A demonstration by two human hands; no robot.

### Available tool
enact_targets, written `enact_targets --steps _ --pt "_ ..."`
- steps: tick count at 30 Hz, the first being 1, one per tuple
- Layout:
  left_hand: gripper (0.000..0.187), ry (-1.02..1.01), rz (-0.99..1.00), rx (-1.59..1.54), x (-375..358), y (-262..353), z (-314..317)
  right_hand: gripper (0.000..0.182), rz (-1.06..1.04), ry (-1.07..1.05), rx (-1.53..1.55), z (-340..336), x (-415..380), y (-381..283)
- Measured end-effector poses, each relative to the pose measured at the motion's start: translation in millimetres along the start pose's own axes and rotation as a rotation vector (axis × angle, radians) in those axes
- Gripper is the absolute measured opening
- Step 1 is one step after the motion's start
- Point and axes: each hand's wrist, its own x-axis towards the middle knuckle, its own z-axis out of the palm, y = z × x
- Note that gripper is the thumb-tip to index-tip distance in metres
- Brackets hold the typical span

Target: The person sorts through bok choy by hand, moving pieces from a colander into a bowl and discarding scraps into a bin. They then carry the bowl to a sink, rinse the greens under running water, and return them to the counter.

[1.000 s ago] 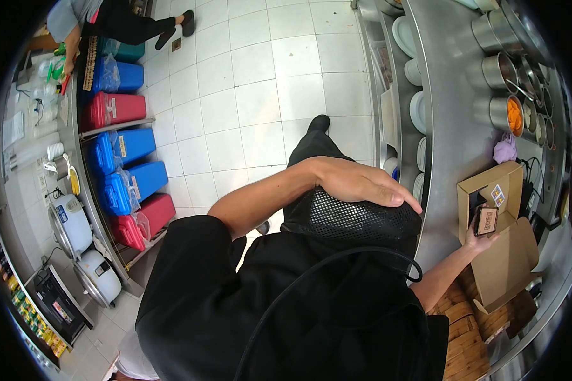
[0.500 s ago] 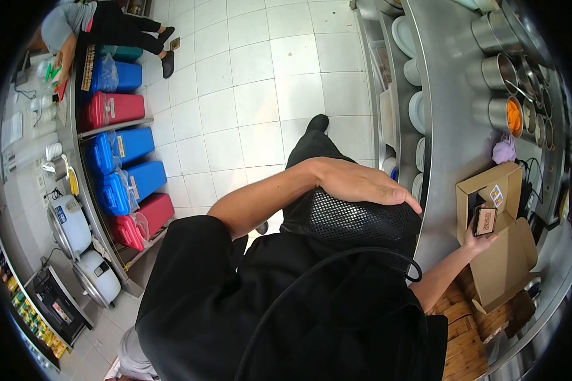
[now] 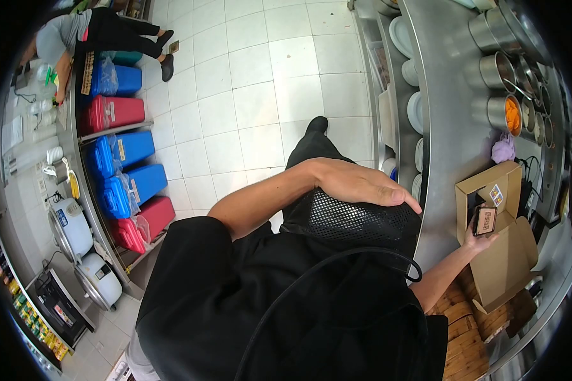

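Observation:
My left hand (image 3: 362,183) lies across the top of a black mesh item (image 3: 343,216) in front of my body, fingers stretched out toward the counter edge; some fingers are hidden. My right hand (image 3: 480,240) is closed around a small black-edged rectangular object (image 3: 485,221) with a pinkish-tan face and dark markings. It is over an opened cardboard box (image 3: 487,181) whose brown flap (image 3: 499,270) spreads toward me. A coloured sticker (image 3: 496,195) shows on the box's inner side.
The steel counter (image 3: 448,114) on my right carries metal pots (image 3: 497,70), an orange-filled container (image 3: 513,115) and a purple bag (image 3: 503,148). Plates (image 3: 415,112) sit on shelves below it. At left, lidded blue bins (image 3: 133,146) line a shelf. A co-worker (image 3: 76,38) bends over the left counter.
At the left counter, the co-worker's arm has shifted slightly and the head has lowered. My two hands and the objects at them stay in nearly the same place.

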Motion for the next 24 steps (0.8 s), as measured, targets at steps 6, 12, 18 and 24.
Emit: enact_targets --steps 6,12,18,24 --pt "0.07 -0.051 0.033 -0.019 2 3 -10 0.074 0.023 -0.05 -0.003 -21 14 1" --pt "0.073 -0.151 -0.412 0.131 8 -75 -49 0.061 0.007 0.068 0.018 -5 11 1" --pt "0.077 -0.569 -0.614 0.363 71 -78 -42 0.056 0.042 -0.015 0.061 -5 16 5" --pt "0.053 -1.071 -0.398 0.315 131 -135 -2 0.056 -0.005 -0.092 0.034 -18 37 8"
